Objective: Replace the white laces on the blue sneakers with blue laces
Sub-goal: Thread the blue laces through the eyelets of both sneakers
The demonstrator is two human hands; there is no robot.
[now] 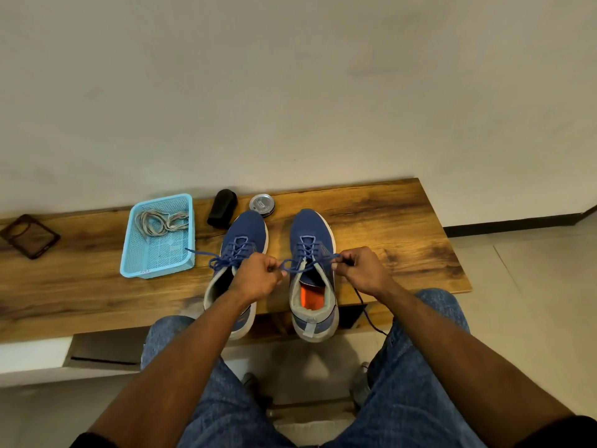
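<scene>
Over the right sneaker (pixel 312 253), the left hand (pixel 258 275) and right hand (pixel 361 270) each pinch its blue lace (pixel 298 268), seemingly to tie it; white laces (pixel 160 221) lie discarded in the basket (pixel 155 257) left of it.

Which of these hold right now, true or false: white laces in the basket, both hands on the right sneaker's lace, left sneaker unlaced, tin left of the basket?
1. The white laces lie in the blue basket. True.
2. The left hand and right hand pinch the blue lace of the right sneaker. True.
3. The left sneaker has no lace. False: blue lace threaded.
4. The round tin sits left of the basket. False: right of it.
</scene>
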